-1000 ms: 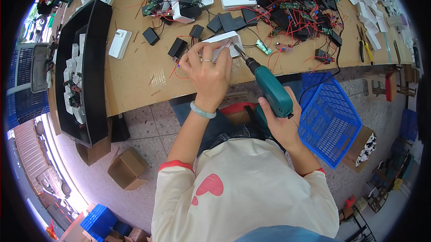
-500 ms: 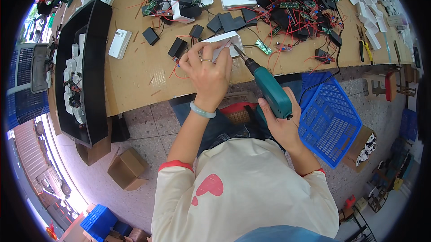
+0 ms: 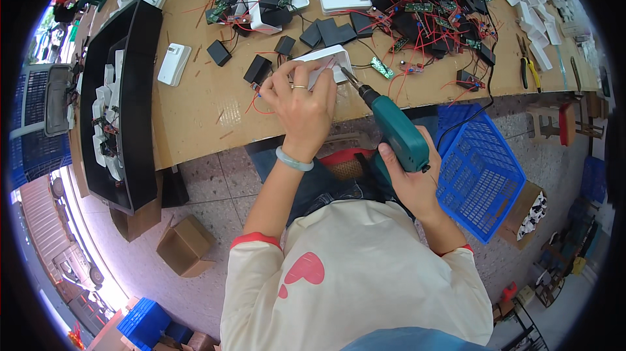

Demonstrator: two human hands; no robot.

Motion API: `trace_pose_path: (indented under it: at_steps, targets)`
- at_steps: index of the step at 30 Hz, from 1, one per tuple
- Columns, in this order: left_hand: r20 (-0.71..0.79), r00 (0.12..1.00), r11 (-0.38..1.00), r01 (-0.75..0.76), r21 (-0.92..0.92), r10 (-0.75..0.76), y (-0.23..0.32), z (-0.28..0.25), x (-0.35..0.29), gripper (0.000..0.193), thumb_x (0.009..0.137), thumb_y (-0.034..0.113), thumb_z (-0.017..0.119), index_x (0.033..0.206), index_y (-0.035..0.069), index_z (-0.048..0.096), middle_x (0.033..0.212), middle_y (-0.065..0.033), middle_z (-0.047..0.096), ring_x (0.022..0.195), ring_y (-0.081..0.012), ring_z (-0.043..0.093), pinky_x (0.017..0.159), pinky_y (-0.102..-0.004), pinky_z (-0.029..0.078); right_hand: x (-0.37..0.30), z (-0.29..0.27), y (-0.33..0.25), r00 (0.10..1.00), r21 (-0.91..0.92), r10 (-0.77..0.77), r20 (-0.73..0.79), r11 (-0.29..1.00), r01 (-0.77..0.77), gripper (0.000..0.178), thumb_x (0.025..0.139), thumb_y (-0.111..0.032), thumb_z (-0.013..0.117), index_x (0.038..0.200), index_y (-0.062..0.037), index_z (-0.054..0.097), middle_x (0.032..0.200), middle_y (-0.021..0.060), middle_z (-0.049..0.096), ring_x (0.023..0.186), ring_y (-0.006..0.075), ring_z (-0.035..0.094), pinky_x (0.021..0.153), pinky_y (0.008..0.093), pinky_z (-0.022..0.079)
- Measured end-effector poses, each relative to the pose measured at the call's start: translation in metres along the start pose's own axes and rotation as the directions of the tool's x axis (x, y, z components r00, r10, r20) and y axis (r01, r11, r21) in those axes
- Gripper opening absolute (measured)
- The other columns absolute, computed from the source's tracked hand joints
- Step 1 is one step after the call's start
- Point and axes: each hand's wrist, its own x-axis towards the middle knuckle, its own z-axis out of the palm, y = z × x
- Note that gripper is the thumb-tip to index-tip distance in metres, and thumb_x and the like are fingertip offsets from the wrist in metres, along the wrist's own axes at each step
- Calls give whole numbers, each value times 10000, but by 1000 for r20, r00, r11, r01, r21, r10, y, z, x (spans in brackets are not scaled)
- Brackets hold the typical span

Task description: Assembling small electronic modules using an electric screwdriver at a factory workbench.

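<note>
1. My left hand (image 3: pixel 303 100) is closed over the left part of an open white casing (image 3: pixel 339 56); the fingers hide that side, so I cannot tell what the fingertips pinch inside.
2. The casing lies on the brown tabletop (image 3: pixel 195 113), toward my side of it, with its right end uncovered.
3. My right hand (image 3: pixel 415 178) is wrapped firmly around the rear of a green power driver (image 3: pixel 398 131).
4. The driver slants up and leftward, its bit (image 3: pixel 350 78) at the casing's right end; I cannot tell whether the tip touches anything.
5. Just right of the casing is a small green circuit board (image 3: pixel 382 68); to its left stands a black block (image 3: pixel 258 69).
6. Beyond my hands spreads a heap of red wires, boards and black blocks (image 3: pixel 424 22).
7. Pliers (image 3: pixel 525 71) lie far to my right.
</note>
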Motion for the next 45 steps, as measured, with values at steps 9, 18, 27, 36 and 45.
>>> trace_pose_path:
  at_steps: [9, 18, 27, 36, 45]
  targets:
    - [-16, 1000, 1000, -7, 0, 7, 0, 1, 1, 90, 838, 150, 787, 903, 107, 743, 1080, -28, 679, 1146, -296, 573, 963, -512, 371, -14, -20, -11, 1000, 39, -5, 1, 999, 5, 213, 923, -90, 815, 1060, 31, 707, 1033, 123, 676, 913, 250, 649, 791, 335, 519]
    - [-3, 998, 998, 59, -15, -59, 4, -4, 8, 140, 822, 141, 812, 955, 150, 771, 1150, -40, 682, 1188, -309, 561, 979, -481, 382, -16, -29, -10, 998, 88, 46, -47, 995, -41, 237, 939, -82, 801, 1103, 46, 688, 1057, 106, 640, 892, 195, 618, 781, 309, 499]
    - [45, 999, 999, 10, -40, -8, -10, 7, 12, 130, 863, 121, 786, 978, 99, 730, 1178, -70, 677, 1160, -302, 615, 999, -467, 427, -15, -30, -9, 995, 122, 77, -57, 990, -69, 216, 940, -77, 799, 1075, 43, 681, 1022, 87, 622, 862, 175, 599, 753, 300, 486]
    - [21, 991, 891, 127, -435, -131, -29, -15, 34, 130, 910, 60, 773, 1002, 17, 693, 1140, -139, 658, 906, -288, 658, 756, -392, 529, -20, -36, 1, 989, 86, 77, -128, 994, -67, 238, 973, -87, 767, 1159, 36, 683, 1015, 78, 685, 764, 130, 602, 677, 273, 491]
    - [7, 744, 227, 213, -950, -668, -103, -80, 99, 162, 1057, 108, 664, 1120, -41, 672, 1004, -67, 735, 848, -95, 692, 732, -230, 556, -21, -34, 1, 988, 103, 55, -141, 994, -41, 289, 1012, -118, 729, 1252, 34, 677, 1003, 63, 708, 677, 79, 584, 607, 240, 484]
